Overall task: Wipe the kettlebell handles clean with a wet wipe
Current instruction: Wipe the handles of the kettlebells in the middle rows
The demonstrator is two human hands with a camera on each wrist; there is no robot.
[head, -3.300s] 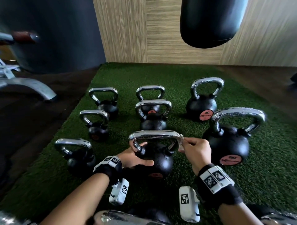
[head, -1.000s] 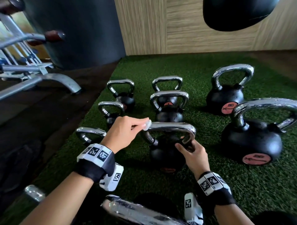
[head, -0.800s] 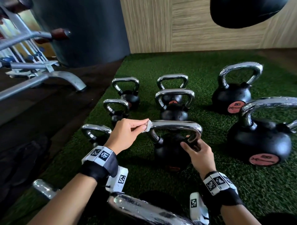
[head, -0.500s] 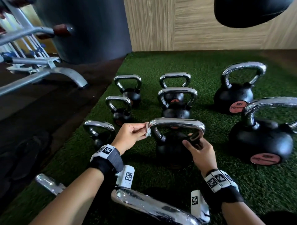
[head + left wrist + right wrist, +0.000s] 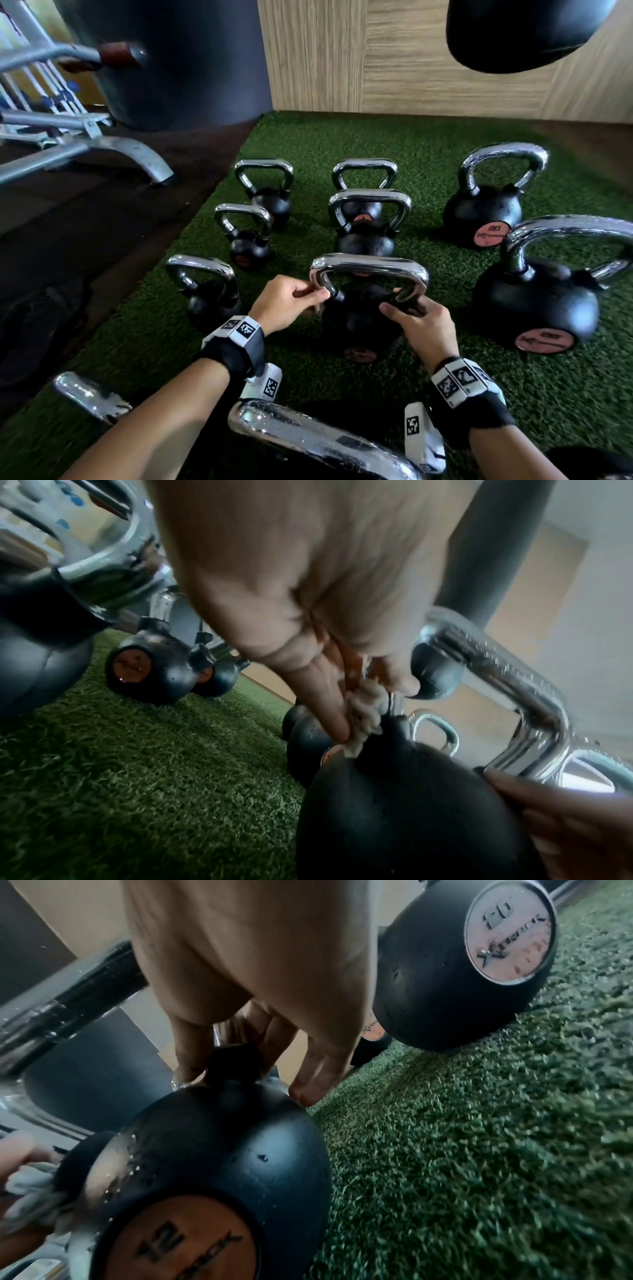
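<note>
A black kettlebell (image 5: 359, 322) marked 12 (image 5: 192, 1240) stands on green turf right in front of me, its chrome handle (image 5: 370, 269) level across the top. My left hand (image 5: 291, 301) pinches a crumpled white wet wipe (image 5: 365, 710) against the lower left leg of that handle, where it meets the black body. My right hand (image 5: 416, 317) holds the base of the handle's right leg, thumb and fingers curled round it (image 5: 232, 1047). In the head view the wipe is almost hidden by my fingers.
Several other chrome-handled kettlebells stand on the turf (image 5: 394, 137): small ones to the left (image 5: 246, 236), one just behind (image 5: 366, 233), large ones to the right (image 5: 537, 305). A chrome handle (image 5: 308, 442) lies close below my arms. A metal bench frame (image 5: 102, 150) stands left; a black bag (image 5: 520, 31) hangs overhead.
My left hand slid the wipe from the handle's top left corner down its left leg toward the body. My right hand stayed on the right leg. Earlier, the hands were the other way round.
</note>
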